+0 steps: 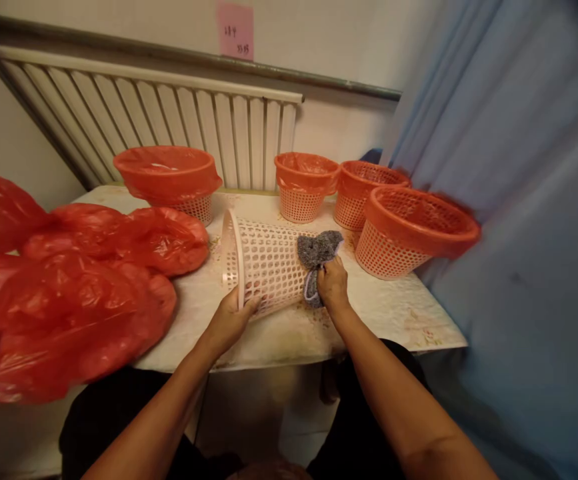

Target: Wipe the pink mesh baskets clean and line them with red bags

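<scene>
A pale perforated plastic wastebasket (pixel 273 260) lies on its side on the table, its mouth facing left. My left hand (pixel 233 317) grips its rim at the lower side, the thumb outside and the other fingers partly hidden inside. In my right hand (pixel 333 283) is a bunched grey cleaning cloth (pixel 319 249) with a light purple edge. The cloth touches the base end of the wastebasket, and the fingers are closed around it.
On the left lies a heap of red plastic bags (pixel 79 300). A red-lined wastebasket (pixel 169 177) stands behind; several more, including a near one (pixel 399 233), stand at right. A radiator (pixel 169 120) lines the wall; a blue curtain (pixel 529 200) hangs at right.
</scene>
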`<state>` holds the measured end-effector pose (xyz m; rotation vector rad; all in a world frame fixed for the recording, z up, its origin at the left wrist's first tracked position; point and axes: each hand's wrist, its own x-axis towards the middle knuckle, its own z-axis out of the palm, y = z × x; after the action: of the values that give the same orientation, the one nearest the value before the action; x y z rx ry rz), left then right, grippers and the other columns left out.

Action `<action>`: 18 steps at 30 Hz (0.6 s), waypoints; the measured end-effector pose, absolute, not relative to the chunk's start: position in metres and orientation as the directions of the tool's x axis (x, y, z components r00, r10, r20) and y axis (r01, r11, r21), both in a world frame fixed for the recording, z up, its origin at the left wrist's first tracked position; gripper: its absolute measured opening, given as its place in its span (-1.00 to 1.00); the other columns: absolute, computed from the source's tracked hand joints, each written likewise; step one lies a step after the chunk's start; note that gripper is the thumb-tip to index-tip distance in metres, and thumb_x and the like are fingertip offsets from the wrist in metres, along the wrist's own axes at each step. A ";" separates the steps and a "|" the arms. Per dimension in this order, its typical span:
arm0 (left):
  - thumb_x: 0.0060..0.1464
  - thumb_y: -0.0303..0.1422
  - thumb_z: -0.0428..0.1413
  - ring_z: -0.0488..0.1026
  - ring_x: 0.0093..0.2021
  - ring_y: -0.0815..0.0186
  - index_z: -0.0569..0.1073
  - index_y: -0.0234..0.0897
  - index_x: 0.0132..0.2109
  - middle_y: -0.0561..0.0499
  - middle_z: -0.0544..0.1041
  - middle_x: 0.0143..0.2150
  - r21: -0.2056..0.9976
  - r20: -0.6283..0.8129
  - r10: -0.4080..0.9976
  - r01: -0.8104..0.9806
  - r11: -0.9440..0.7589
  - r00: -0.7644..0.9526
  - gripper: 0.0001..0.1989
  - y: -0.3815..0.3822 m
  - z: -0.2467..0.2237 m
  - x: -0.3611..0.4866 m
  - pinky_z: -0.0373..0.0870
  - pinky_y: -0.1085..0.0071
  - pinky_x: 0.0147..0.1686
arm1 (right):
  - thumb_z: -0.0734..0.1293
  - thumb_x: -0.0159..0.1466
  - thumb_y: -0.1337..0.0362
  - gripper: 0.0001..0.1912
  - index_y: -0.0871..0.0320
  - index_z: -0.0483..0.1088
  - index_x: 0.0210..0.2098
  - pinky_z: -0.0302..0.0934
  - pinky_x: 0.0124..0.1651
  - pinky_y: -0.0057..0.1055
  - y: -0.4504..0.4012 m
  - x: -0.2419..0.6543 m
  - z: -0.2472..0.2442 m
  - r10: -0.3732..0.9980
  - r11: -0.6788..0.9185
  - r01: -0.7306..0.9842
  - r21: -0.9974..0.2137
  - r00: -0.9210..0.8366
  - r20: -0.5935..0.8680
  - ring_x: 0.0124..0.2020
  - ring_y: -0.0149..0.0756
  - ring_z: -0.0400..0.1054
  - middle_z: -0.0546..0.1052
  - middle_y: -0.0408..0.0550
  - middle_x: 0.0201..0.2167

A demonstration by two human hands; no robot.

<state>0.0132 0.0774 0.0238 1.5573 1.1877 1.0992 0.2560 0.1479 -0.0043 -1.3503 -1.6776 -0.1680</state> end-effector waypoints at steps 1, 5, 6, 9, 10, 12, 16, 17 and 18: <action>0.09 -0.18 0.05 0.49 -0.15 0.14 0.43 -0.38 -0.08 -0.11 0.56 -0.15 0.956 0.132 0.981 0.242 -0.163 0.139 -0.64 0.079 0.025 0.015 0.41 0.21 -0.09 | 0.11 0.11 0.53 -0.75 0.17 0.36 -0.37 0.14 -0.06 -0.30 0.150 0.255 -0.004 0.685 0.384 0.816 -0.432 0.062 0.726 -0.13 -0.18 0.21 0.40 0.03 -0.30; 0.07 -0.16 0.05 0.48 -0.28 0.17 0.44 -0.37 -0.18 -0.05 0.56 -0.30 0.938 0.116 0.990 0.319 -0.135 0.076 -0.67 0.084 0.026 0.017 0.43 0.25 -0.21 | 0.10 0.13 0.52 -0.76 0.15 0.34 -0.40 0.16 -0.07 -0.28 0.153 0.246 -0.003 0.662 0.389 0.805 -0.447 0.093 0.744 -0.15 -0.17 0.22 0.40 0.02 -0.33; 0.07 -0.15 0.05 0.49 -0.27 0.17 0.44 -0.37 -0.18 -0.06 0.56 -0.29 0.938 0.120 0.990 0.318 -0.135 0.068 -0.66 0.085 0.026 0.017 0.43 0.25 -0.21 | 0.10 0.13 0.52 -0.76 0.15 0.34 -0.40 0.17 -0.06 -0.28 0.152 0.243 -0.003 0.657 0.394 0.805 -0.443 0.090 0.748 -0.16 -0.18 0.23 0.41 0.02 -0.33; 0.05 -0.13 0.06 0.50 -0.23 0.14 0.44 -0.38 -0.15 -0.10 0.57 -0.23 0.943 0.120 0.991 0.304 -0.134 0.066 -0.62 0.088 0.024 0.016 0.43 0.23 -0.17 | 0.12 0.12 0.51 -0.75 0.15 0.36 -0.34 0.18 -0.04 -0.26 0.146 0.229 -0.003 0.649 0.448 0.787 -0.425 0.041 0.760 -0.14 -0.18 0.24 0.42 0.02 -0.28; 0.05 -0.12 0.06 0.50 -0.22 0.13 0.45 -0.38 -0.14 -0.11 0.58 -0.22 0.945 0.114 0.991 0.302 -0.129 0.069 -0.61 0.088 0.024 0.016 0.43 0.22 -0.16 | 0.12 0.12 0.51 -0.74 0.16 0.36 -0.31 0.19 -0.03 -0.25 0.142 0.222 -0.002 0.644 0.480 0.768 -0.424 0.018 0.764 -0.14 -0.18 0.24 0.43 0.03 -0.26; 0.04 -0.13 0.07 0.51 -0.19 0.11 0.45 -0.37 -0.12 -0.11 0.58 -0.21 0.948 0.106 0.992 0.293 -0.122 0.070 -0.60 0.088 0.023 0.018 0.44 0.22 -0.16 | 0.13 0.12 0.50 -0.74 0.17 0.37 -0.29 0.20 -0.03 -0.23 0.133 0.208 0.000 0.631 0.549 0.716 -0.432 -0.017 0.775 -0.13 -0.17 0.25 0.43 0.05 -0.24; 0.03 -0.17 0.07 0.51 -0.17 0.11 0.45 -0.36 -0.11 -0.09 0.59 -0.20 0.954 0.135 0.985 0.253 -0.158 0.107 -0.63 0.082 0.020 0.023 0.46 0.27 -0.20 | 0.15 0.13 0.47 -0.78 0.17 0.36 -0.30 0.21 0.00 -0.19 0.103 0.175 0.010 0.611 0.642 0.621 -0.449 -0.061 0.789 -0.10 -0.16 0.26 0.43 0.05 -0.24; 0.03 -0.18 0.07 0.51 -0.19 0.11 0.45 -0.37 -0.13 -0.09 0.60 -0.22 0.953 0.145 0.983 0.252 -0.170 0.116 -0.64 0.079 0.020 0.025 0.46 0.28 -0.22 | 0.17 0.13 0.46 -0.80 0.16 0.36 -0.31 0.21 0.01 -0.17 0.095 0.169 0.013 0.604 0.660 0.603 -0.449 -0.070 0.794 -0.10 -0.16 0.27 0.43 0.04 -0.25; 0.03 -0.19 0.07 0.51 -0.21 0.12 0.46 -0.37 -0.16 -0.08 0.60 -0.24 0.951 0.151 0.981 0.253 -0.179 0.124 -0.67 0.076 0.019 0.027 0.46 0.29 -0.23 | 0.18 0.12 0.44 -0.82 0.15 0.36 -0.32 0.20 0.03 -0.14 0.087 0.163 0.016 0.595 0.674 0.589 -0.446 -0.074 0.801 -0.09 -0.15 0.27 0.42 0.02 -0.27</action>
<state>0.0273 0.0762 0.0193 1.5783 1.2378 1.1150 0.1634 0.0875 0.0157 -0.9570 -1.7364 0.0059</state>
